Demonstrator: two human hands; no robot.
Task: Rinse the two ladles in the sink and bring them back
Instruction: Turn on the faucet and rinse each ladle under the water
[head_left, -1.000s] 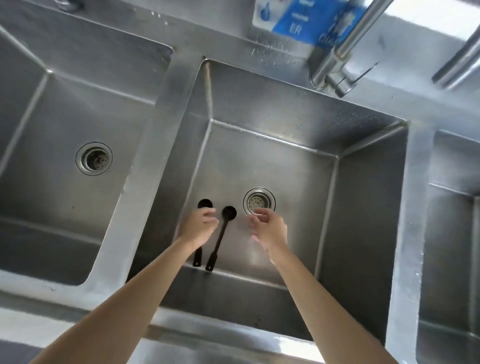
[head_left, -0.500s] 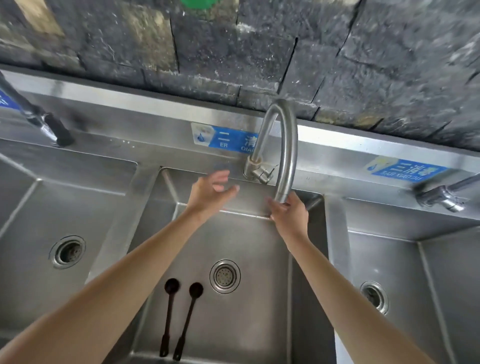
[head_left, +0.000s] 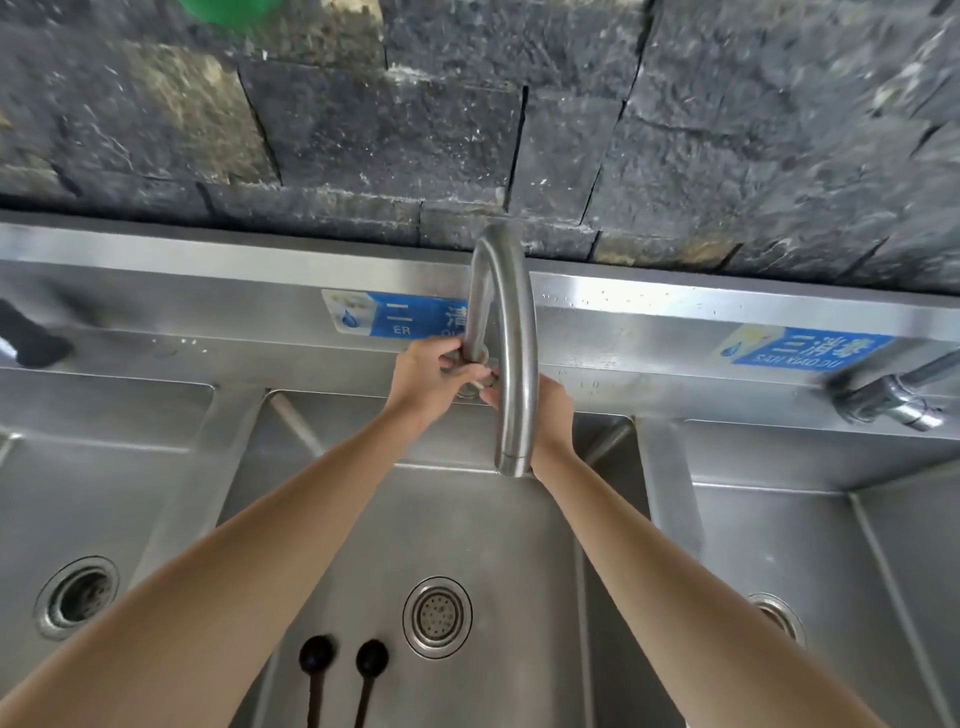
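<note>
Two black ladles lie side by side on the floor of the middle sink basin (head_left: 509, 545), bowls pointing away from me: the left ladle (head_left: 317, 662) and the right ladle (head_left: 372, 660), left of the drain (head_left: 437, 617). Both hands are up at the base of the curved steel faucet (head_left: 511, 332). My left hand (head_left: 431, 376) is closed around the faucet's base and handle. My right hand (head_left: 550, 402) sits behind the spout, fingers on the same handle, partly hidden by the spout. No water runs from the spout.
A left basin (head_left: 104, 493) and a right basin (head_left: 779, 545) flank the middle one, each with a drain. Another tap (head_left: 893, 400) sticks out at the right. A dark stone wall rises behind the steel backsplash with blue labels.
Both hands left the ladles on the basin floor and rose to the faucet; my left hand has now closed on its base. My view tilted up toward the wall.
</note>
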